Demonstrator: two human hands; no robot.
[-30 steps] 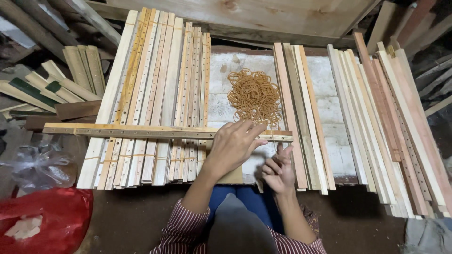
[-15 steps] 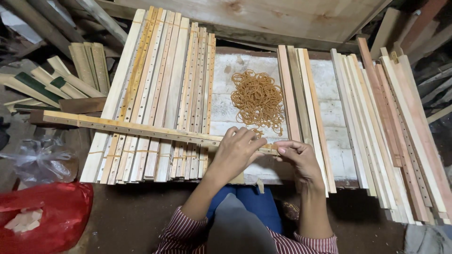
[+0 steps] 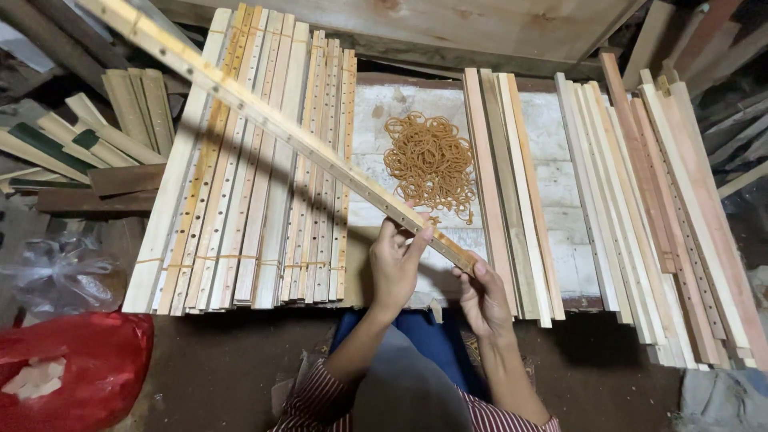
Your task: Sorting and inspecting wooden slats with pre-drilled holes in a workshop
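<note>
Two hands hold one long pale wooden strip with holes (image 3: 272, 128), slanting toward the upper left. Left hand (image 3: 398, 264) pinches it; right hand (image 3: 484, 298) grips its end. Banded strips (image 3: 256, 176) lie finished at left; loose plain wooden strips (image 3: 632, 200) wait right, beside brown rubber bands (image 3: 432, 160).

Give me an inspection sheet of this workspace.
Surface: white board, stained, partly covered by slats.
Job's things: long wooden strip with holes, held diagonally above the stacks; rubber bands heaped on the board.
Clutter: banded slat bundle on the left; loose slats beside the bands; more slats on the right; red bag and clear plastic at lower left.
Grippers: left hand grips the strip near its end; right hand holds the end itself.
Cables: nothing seen.
Surroundings: wood offcuts on the left, plank at the top, dirt floor.
</note>
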